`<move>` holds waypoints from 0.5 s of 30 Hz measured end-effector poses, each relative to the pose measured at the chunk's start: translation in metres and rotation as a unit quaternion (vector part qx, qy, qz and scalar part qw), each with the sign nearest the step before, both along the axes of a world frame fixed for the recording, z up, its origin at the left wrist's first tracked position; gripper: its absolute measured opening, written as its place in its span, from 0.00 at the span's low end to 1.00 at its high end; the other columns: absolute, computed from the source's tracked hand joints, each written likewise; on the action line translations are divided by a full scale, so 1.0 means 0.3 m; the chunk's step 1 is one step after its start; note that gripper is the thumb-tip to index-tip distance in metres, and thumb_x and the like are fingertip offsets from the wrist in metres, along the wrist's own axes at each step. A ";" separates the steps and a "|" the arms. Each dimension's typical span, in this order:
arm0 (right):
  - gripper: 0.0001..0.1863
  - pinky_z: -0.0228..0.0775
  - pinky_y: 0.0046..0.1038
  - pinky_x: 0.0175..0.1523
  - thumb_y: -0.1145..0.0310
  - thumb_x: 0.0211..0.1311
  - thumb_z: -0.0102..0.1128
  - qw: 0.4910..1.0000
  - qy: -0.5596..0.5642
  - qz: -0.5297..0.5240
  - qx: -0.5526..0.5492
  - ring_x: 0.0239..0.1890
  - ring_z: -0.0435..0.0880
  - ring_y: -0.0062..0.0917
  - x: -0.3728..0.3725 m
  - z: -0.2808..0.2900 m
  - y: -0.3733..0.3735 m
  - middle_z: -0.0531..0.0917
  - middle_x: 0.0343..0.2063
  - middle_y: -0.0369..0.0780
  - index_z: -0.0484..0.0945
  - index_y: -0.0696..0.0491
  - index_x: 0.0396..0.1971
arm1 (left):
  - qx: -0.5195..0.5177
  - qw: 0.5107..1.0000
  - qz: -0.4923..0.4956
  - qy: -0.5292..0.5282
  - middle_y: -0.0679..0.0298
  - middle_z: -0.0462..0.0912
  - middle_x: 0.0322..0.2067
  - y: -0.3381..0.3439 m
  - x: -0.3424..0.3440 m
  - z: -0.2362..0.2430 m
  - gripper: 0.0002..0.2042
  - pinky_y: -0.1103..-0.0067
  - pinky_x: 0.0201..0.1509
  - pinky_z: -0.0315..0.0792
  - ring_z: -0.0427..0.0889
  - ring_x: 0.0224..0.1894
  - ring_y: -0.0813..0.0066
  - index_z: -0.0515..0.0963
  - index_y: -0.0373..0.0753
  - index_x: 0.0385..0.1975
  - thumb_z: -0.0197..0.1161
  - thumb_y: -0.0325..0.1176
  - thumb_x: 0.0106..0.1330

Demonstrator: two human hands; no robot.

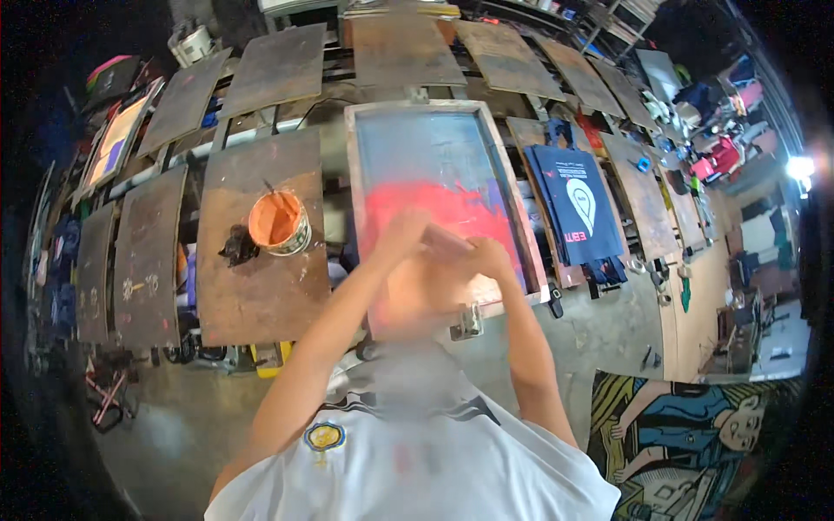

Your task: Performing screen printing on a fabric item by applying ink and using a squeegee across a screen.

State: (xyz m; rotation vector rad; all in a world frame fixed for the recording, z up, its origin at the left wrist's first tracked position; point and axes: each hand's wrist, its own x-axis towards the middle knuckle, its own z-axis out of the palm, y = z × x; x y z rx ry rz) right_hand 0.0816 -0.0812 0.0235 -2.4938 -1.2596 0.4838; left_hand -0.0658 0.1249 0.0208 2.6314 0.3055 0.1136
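A wooden-framed printing screen lies on a board in front of me, its mesh bluish at the far end and covered with bright red-pink ink across the middle. Both of my hands are over the mesh, closed on a squeegee that spans the gap between them. My left hand grips its left end and my right hand its right end. A blurred patch down the middle of the picture hides part of the squeegee and the near mesh. A metal clamp sits at the screen's near edge.
Left of the screen, a tub of orange ink stands on a brown board beside a dark crumpled rag. To the right lies a navy printed tote bag. Several more boards surround the screen.
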 end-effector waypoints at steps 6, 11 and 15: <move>0.27 0.76 0.42 0.43 0.48 0.34 0.76 0.994 0.053 -0.094 -0.027 0.36 0.86 0.43 0.067 0.039 -0.254 0.86 0.29 0.48 0.86 0.50 0.35 | -0.008 0.976 -0.043 -0.215 0.55 0.78 0.47 -0.230 0.169 -0.109 0.31 0.62 0.56 0.71 0.74 0.54 0.53 0.73 0.38 0.46 0.79 0.39 0.41; 0.27 0.76 0.41 0.42 0.48 0.35 0.76 0.988 -0.018 -0.152 -0.011 0.35 0.86 0.42 -0.111 0.047 -0.155 0.86 0.30 0.47 0.85 0.49 0.36 | -0.076 0.977 -0.121 -0.161 0.55 0.78 0.45 -0.055 0.099 -0.042 0.28 0.62 0.54 0.70 0.75 0.50 0.53 0.74 0.37 0.41 0.78 0.35 0.37; 0.26 0.77 0.41 0.41 0.51 0.38 0.75 0.990 -0.018 -0.140 0.004 0.35 0.86 0.41 -0.249 0.074 0.022 0.86 0.30 0.44 0.85 0.47 0.39 | -0.042 0.970 -0.086 -0.221 0.54 0.77 0.44 0.071 -0.036 -0.069 0.28 0.62 0.56 0.69 0.74 0.51 0.52 0.74 0.37 0.42 0.78 0.35 0.38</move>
